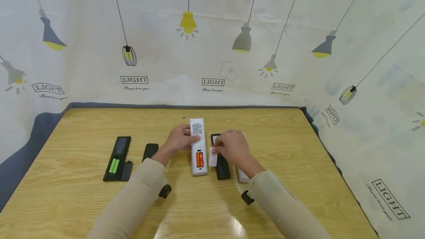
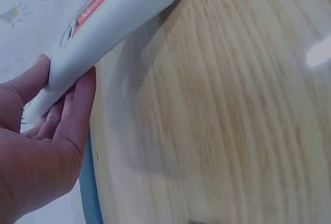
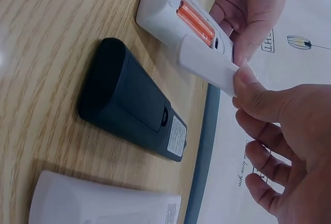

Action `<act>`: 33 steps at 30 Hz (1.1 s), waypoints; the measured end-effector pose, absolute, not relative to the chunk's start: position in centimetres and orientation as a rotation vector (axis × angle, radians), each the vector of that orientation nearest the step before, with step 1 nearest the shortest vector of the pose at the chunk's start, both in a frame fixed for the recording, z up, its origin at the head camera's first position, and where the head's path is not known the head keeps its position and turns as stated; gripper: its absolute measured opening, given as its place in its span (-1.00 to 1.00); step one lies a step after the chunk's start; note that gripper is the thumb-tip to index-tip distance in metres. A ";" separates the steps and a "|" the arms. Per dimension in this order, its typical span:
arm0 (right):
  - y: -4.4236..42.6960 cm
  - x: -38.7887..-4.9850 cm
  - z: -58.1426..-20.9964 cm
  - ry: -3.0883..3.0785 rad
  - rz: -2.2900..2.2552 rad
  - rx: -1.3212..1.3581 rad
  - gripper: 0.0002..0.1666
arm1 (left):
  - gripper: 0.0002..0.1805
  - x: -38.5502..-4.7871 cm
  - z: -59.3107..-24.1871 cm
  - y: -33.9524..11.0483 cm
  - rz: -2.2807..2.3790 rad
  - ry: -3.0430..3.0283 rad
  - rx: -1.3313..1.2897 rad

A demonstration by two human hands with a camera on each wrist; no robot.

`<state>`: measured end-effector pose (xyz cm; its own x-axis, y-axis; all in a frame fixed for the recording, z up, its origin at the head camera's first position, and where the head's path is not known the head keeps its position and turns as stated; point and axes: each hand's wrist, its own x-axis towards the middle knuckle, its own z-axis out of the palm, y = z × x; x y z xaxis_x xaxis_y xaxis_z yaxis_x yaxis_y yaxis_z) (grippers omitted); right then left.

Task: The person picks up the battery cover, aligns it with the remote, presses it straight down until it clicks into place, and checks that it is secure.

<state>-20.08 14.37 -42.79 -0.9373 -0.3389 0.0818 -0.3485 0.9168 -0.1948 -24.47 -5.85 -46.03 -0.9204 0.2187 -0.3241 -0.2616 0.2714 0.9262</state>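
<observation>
A white remote control lies back side up in my left hand, which grips its far part with the thumb on top and the fingers beneath. Orange batteries show in its uncovered battery compartment. In the left wrist view the remote is tilted, its near end close to the tabletop. My right hand pinches a white battery cover between thumb and forefinger. The right wrist view shows the cover beside the compartment, with the other fingers loosely bent.
Right of the white remote lies a black remote, then another white remote, partly hidden by my arm. At left is a black remote with green batteries, its cover beside it. Another black object is partly behind my left arm.
</observation>
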 end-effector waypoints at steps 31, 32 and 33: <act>11.8 -20.4 -43.1 -2.946 0.394 0.691 -0.85 | -0.44 -24.3 -46.8 -5.6 1.746 2.212 0.127; 11.8 -20.4 -43.1 -2.941 0.379 0.695 -0.85 | -0.44 -24.2 -46.8 -5.6 1.749 2.208 0.129; 11.7 -20.4 -43.2 -2.934 0.365 0.701 -0.85 | -0.44 -24.2 -46.8 -5.6 1.753 2.205 0.130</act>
<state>-20.38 11.71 -43.19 -0.8886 -0.4320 0.1544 -0.4567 0.8650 -0.2080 -24.23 -5.64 -46.83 -0.9445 0.2671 -0.1914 -0.1262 0.2428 0.9618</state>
